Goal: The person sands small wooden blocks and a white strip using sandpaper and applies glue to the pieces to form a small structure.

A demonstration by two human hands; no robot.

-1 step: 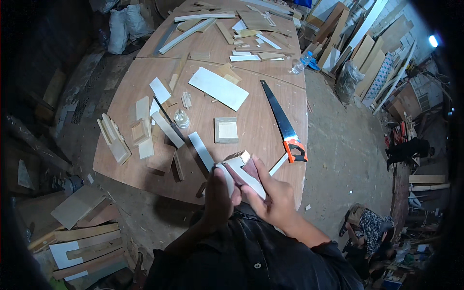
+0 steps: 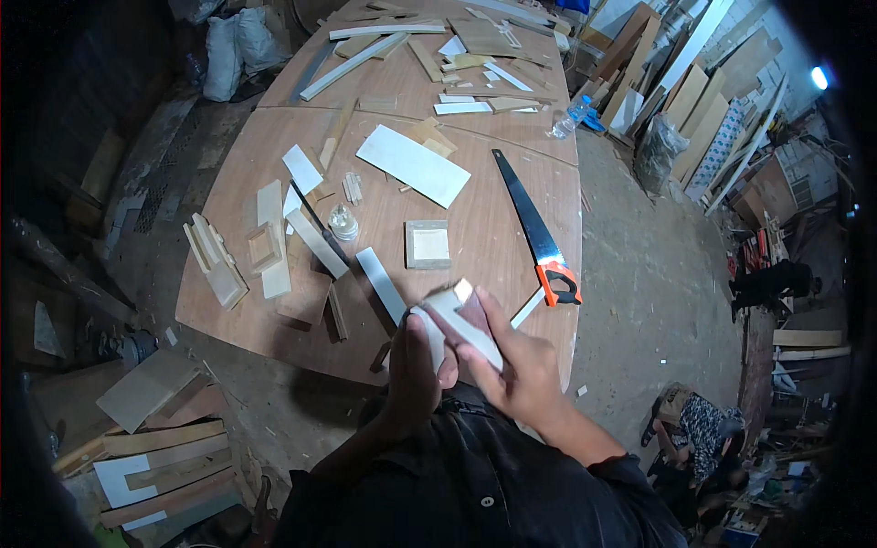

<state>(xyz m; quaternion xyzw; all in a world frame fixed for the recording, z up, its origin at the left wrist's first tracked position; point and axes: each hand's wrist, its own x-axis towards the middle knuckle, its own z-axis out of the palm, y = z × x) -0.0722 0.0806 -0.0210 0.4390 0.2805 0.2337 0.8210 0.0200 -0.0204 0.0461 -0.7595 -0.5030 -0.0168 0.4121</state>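
Observation:
Close in front of me, both hands are closed round a small wooden piece (image 2: 464,290) with a pale tan end and white faces. A reddish and white strip, like folded sandpaper, lies against it; blur hides exactly how it wraps. My left hand (image 2: 414,370) grips the near left side, thumb up. From the right, my right hand (image 2: 523,365) pinches the piece between thumb and fingers. Just beyond them, a small square wooden frame (image 2: 427,226) with a pale centre lies flat on the table (image 2: 493,265).
A handsaw (image 2: 528,215) with an orange and black handle lies to the right. Left are a clear jar (image 2: 343,224), a long dark thin tool (image 2: 315,215) and wooden offcuts (image 2: 216,265). A white board (image 2: 413,167) lies beyond. A person (image 2: 694,429) is low at the right.
The wooden piece and the fingers round it have shifted slightly and now look more blurred. Both hands keep their grip; the things on the table stay put.

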